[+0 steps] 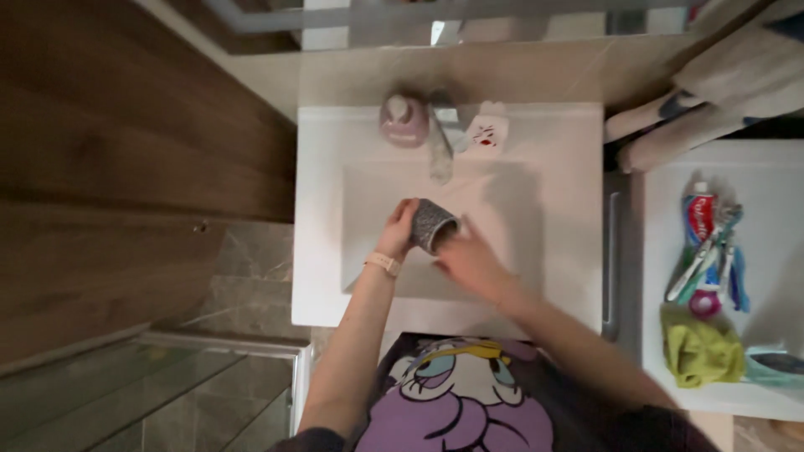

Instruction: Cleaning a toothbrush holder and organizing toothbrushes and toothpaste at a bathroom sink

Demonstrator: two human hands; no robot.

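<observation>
Your left hand is wrapped around the side of a speckled grey cup, holding it tilted over the middle of the white sink, its mouth turned toward the right and near side. Your right hand meets the cup at its rim; it is blurred, so you cannot tell whether its fingers are closed on the edge or reaching inside. The cup looks stiff and hard, probably ceramic or stone-like, so judge it as moderately heavy for its size and breakable if it drops against the basin. If it is wet it will likely be slick, and the wall gives the surest hold, with the fingers spread round the body as your left hand has it; the rim is the weaker place to pinch. At the far edge of the sink stand a pink soap dispenser, the tap and a small white figure-shaped holder. On the desk to the right lie toothbrushes and a green cloth
</observation>
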